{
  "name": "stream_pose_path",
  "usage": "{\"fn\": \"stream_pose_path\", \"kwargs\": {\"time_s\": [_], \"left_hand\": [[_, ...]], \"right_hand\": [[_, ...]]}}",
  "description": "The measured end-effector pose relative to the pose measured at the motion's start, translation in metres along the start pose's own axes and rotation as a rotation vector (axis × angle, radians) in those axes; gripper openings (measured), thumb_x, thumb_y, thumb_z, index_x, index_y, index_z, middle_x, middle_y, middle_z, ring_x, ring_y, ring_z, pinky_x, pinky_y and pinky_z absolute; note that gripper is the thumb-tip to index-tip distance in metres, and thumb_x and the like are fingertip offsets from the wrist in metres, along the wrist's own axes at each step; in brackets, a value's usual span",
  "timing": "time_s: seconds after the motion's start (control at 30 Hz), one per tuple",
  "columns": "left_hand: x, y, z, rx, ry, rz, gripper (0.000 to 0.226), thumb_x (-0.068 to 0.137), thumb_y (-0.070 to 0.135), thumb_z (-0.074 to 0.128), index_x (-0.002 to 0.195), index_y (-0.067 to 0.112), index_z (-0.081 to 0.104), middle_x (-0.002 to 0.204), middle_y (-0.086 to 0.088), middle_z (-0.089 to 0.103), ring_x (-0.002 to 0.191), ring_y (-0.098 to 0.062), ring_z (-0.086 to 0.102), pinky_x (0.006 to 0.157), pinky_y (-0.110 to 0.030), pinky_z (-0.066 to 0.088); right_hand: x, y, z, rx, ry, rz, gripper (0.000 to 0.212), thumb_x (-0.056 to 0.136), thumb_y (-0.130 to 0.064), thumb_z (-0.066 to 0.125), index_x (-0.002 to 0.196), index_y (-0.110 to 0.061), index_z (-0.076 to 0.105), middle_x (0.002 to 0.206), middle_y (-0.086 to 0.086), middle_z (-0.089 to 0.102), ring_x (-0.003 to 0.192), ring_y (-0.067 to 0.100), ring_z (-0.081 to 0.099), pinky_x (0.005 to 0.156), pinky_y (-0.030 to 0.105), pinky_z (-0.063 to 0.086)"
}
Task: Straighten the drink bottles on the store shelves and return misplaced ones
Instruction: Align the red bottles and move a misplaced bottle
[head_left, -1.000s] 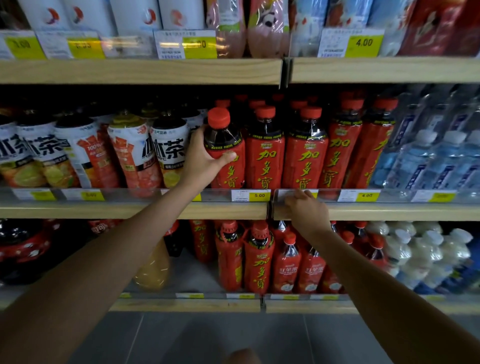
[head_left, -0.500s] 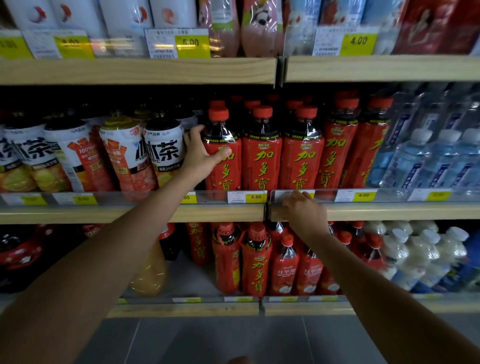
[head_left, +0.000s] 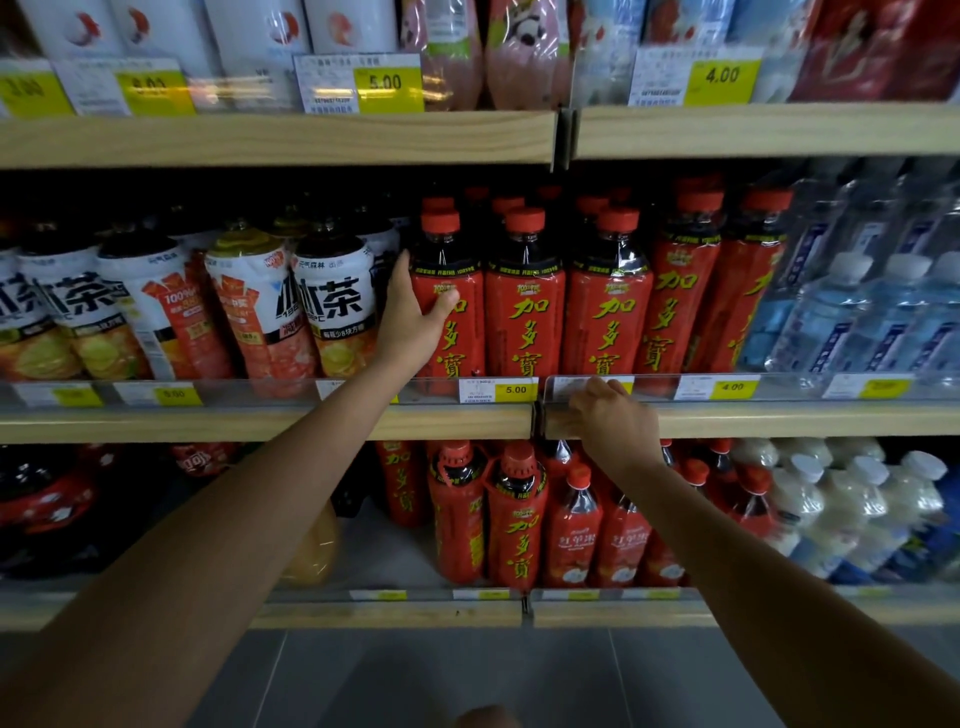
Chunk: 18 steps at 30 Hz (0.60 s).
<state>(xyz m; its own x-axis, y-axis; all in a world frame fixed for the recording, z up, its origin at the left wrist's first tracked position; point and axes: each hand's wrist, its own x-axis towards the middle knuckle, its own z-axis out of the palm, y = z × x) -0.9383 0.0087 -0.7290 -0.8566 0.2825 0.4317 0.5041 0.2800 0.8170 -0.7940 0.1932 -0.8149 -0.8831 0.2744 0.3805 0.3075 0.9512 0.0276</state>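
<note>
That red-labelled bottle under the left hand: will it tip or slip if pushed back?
Likely heavy: the red-labelled bottle looks full of dark drink. Tall and narrow, so a high push may tip it, though the neighbouring bottle should brace it. Its glossy wrap may slide under the left hand.

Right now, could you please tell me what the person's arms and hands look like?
The left arm and right arm are bare all the way to the picture's edge, with no sleeve, watch or bracelet showing. The left hand and right hand wear no gloves, and I can see no rings on the visible fingers.
</note>
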Motion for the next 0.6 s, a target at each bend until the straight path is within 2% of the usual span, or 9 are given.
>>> {"fn": "stream_pose_path", "kwargs": {"time_s": [0.07, 0.13, 0.2, 0.27, 0.33, 0.47, 0.53, 0.6], "left_hand": [[-0.006, 0.001, 0.002, 0.094, 0.053, -0.01, 0.071, 0.094, 0.025, 0.053, 0.15, 0.014, 0.01, 0.155, -0.007, 0.018, 0.142, -0.021, 0.02, 0.111, -0.029, 0.02], [-0.02, 0.0, 0.006, 0.208, 0.112, 0.012, 0.069, 0.094, 0.019, 0.053, 0.148, 0.009, 0.012, 0.153, -0.012, 0.016, 0.142, -0.026, 0.018, 0.114, -0.035, 0.022], [-0.039, -0.003, 0.012, 0.328, 0.149, 0.092, 0.067, 0.092, 0.014, 0.054, 0.146, 0.003, 0.016, 0.149, -0.016, 0.019, 0.14, -0.029, 0.018, 0.115, -0.041, 0.023], [-0.056, -0.005, 0.021, 0.45, 0.15, 0.201, 0.063, 0.089, 0.013, 0.055, 0.142, 0.0, 0.023, 0.144, -0.018, 0.025, 0.136, -0.031, 0.023, 0.114, -0.04, 0.024], [-0.07, -0.004, 0.031, 0.549, 0.1, 0.299, 0.055, 0.088, 0.012, 0.056, 0.137, 0.0, 0.032, 0.139, -0.016, 0.032, 0.129, -0.03, 0.03, 0.111, -0.037, 0.028], [-0.09, 0.004, 0.06, 0.69, -0.108, 0.451, 0.041, 0.089, 0.012, 0.053, 0.129, 0.005, 0.047, 0.131, -0.008, 0.046, 0.119, -0.026, 0.042, 0.101, -0.034, 0.034], [-0.097, 0.01, 0.08, 0.72, -0.194, 0.475, 0.043, 0.09, 0.013, 0.05, 0.132, 0.007, 0.046, 0.134, -0.006, 0.046, 0.121, -0.025, 0.042, 0.101, -0.035, 0.034], [-0.104, 0.016, 0.108, 0.775, -0.269, 0.482, 0.05, 0.09, 0.017, 0.05, 0.139, 0.009, 0.039, 0.143, -0.007, 0.04, 0.128, -0.026, 0.037, 0.107, -0.038, 0.03]], "right_hand": [[0.001, 0.0, -0.001, 0.008, 0.003, -0.002, 0.024, 0.084, -0.003, 0.055, 0.104, -0.017, 0.06, 0.107, -0.001, 0.055, 0.103, 0.018, 0.051, 0.054, 0.026, 0.038], [0.0, 0.0, -0.001, 0.017, -0.003, -0.011, 0.022, 0.086, -0.005, 0.056, 0.104, -0.016, 0.061, 0.107, 0.0, 0.056, 0.105, 0.019, 0.051, 0.053, 0.026, 0.034], [0.0, 0.001, 0.001, 0.027, -0.005, -0.041, 0.018, 0.088, -0.013, 0.057, 0.105, -0.016, 0.061, 0.107, 0.0, 0.056, 0.106, 0.019, 0.051, 0.053, 0.026, 0.034], [0.001, 0.005, 0.001, 0.054, 0.0, -0.06, 0.018, 0.089, -0.023, 0.058, 0.105, -0.016, 0.062, 0.107, -0.001, 0.056, 0.106, 0.018, 0.051, 0.055, 0.026, 0.036], [0.001, 0.006, 0.002, 0.058, 0.017, -0.064, 0.019, 0.09, -0.024, 0.057, 0.106, -0.016, 0.061, 0.109, 0.001, 0.056, 0.107, 0.019, 0.051, 0.058, 0.028, 0.039], [-0.006, 0.018, 0.004, 0.128, 0.067, -0.104, 0.02, 0.091, -0.019, 0.053, 0.109, -0.012, 0.06, 0.113, 0.007, 0.054, 0.112, 0.027, 0.05, 0.066, 0.037, 0.047], [-0.016, 0.04, 0.002, 0.15, 0.093, -0.103, 0.021, 0.09, -0.018, 0.053, 0.108, -0.01, 0.061, 0.111, 0.01, 0.055, 0.109, 0.03, 0.051, 0.069, 0.04, 0.049], [-0.03, 0.077, 0.003, 0.15, 0.113, -0.076, 0.022, 0.084, -0.013, 0.056, 0.104, -0.005, 0.062, 0.107, 0.016, 0.057, 0.104, 0.035, 0.053, 0.073, 0.043, 0.048]]}}
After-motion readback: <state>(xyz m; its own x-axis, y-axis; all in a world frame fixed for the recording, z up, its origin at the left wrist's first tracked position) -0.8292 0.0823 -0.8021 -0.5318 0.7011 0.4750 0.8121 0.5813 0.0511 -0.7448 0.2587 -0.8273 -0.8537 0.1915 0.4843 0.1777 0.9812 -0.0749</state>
